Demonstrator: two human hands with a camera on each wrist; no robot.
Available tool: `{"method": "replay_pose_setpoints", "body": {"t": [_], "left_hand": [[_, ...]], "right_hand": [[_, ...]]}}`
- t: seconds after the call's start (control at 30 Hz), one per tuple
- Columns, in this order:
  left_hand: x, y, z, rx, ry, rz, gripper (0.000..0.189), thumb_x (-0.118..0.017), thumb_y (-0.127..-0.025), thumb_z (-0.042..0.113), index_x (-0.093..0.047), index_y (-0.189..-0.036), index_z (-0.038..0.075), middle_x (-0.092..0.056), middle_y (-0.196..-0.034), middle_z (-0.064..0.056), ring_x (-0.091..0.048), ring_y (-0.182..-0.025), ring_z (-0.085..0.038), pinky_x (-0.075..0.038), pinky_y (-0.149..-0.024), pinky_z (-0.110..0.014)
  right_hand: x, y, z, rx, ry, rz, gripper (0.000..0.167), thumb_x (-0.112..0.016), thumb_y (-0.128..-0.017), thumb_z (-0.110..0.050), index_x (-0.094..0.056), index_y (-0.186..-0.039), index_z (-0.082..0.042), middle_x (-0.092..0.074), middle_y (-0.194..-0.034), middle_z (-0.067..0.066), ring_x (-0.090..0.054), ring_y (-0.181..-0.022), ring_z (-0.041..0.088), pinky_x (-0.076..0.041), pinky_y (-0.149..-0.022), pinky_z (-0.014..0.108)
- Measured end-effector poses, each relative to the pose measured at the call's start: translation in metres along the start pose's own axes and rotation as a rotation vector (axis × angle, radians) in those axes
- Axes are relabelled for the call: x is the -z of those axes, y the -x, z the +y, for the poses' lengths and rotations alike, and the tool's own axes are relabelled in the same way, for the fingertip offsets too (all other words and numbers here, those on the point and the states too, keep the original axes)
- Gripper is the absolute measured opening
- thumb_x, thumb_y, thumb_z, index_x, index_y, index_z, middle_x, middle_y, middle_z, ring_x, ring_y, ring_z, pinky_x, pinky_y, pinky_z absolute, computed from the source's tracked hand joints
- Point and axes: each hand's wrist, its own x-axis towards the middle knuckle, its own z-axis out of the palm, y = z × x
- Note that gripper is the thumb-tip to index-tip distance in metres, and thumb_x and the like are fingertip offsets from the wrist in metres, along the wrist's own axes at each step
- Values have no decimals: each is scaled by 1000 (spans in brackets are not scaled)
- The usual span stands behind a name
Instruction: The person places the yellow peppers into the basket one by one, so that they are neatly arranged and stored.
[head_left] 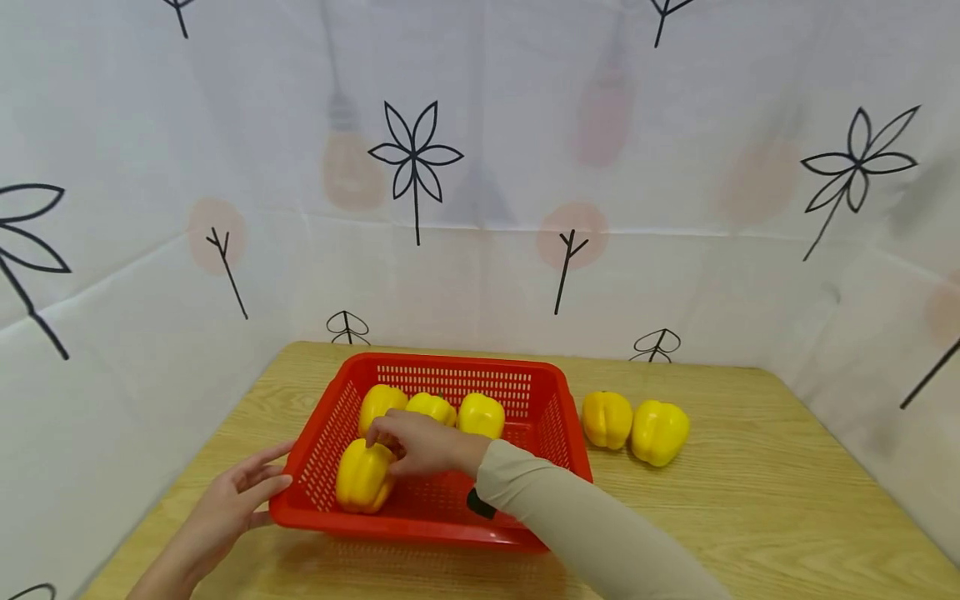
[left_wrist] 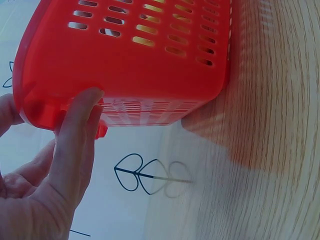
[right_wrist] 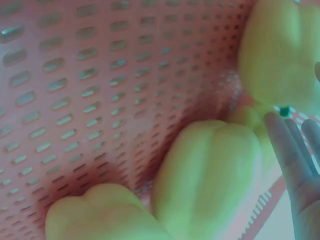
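Note:
A red perforated plastic basket stands on the table, its left front corner gripped by my left hand. In the left wrist view, the left fingers lie beneath the basket's rim. Inside the basket, my right hand holds a yellow bell pepper near the left front, fingers at its top and thumb at its side. Three more yellow peppers line the back: one at left, one in the middle and one at right. The right wrist view shows the right fingers beside the held pepper.
Two yellow peppers, one nearer the basket and one farther right, sit on the wooden table. A white patterned cloth hangs behind and at both sides. My right sleeve crosses the basket's front right rim.

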Motion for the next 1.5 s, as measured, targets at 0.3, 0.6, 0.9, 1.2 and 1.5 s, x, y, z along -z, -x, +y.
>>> {"method": "replay_pose_setpoints", "body": {"t": [0.3,0.6,0.9,1.2,1.5], "left_hand": [[2,3,-2,-7,-3,3,57,-60,-92,19,-36,-142,6,-57,-112,-9,-61,-93,-17,-53,-76,-39],[3,5,-5,-10,7,-9,53,-59,-93,19,-38,-141,11,-58,-112,-8,-61,-93,-19,-53,-77,-39],[1,6,-6,3,-9,4,61,-59,-93,19,-30,-144,3,-57,-116,-11,-61,-93,-19,-53,-77,-41],[-4,8,-5,24,-22,12,66,-59,-92,19,-25,-146,0,-55,-117,-13,-61,-93,-19,-53,-77,-41],[-8,9,-4,26,-26,10,67,-59,-93,19,-24,-146,0,-56,-116,-13,-61,-93,-20,-53,-77,-41]], "right_hand": [[18,12,-15,29,-131,100,20,-68,-84,-7,-63,-104,-7,-57,-102,6,-56,-92,16,-46,-76,15],[32,27,-30,78,-211,245,19,-71,-82,-7,-62,-99,-8,-60,-98,-2,-53,-88,5,-46,-76,14],[47,48,-44,86,-226,376,21,-70,-82,-5,-62,-102,-6,-61,-100,0,-53,-94,8,-47,-80,18],[55,73,-47,108,-228,471,21,-71,-81,-4,-62,-100,-6,-62,-99,3,-56,-93,11,-51,-81,30],[66,98,-47,102,-203,541,19,-70,-82,-5,-62,-99,-7,-61,-99,0,-56,-89,11,-50,-80,26]]}}
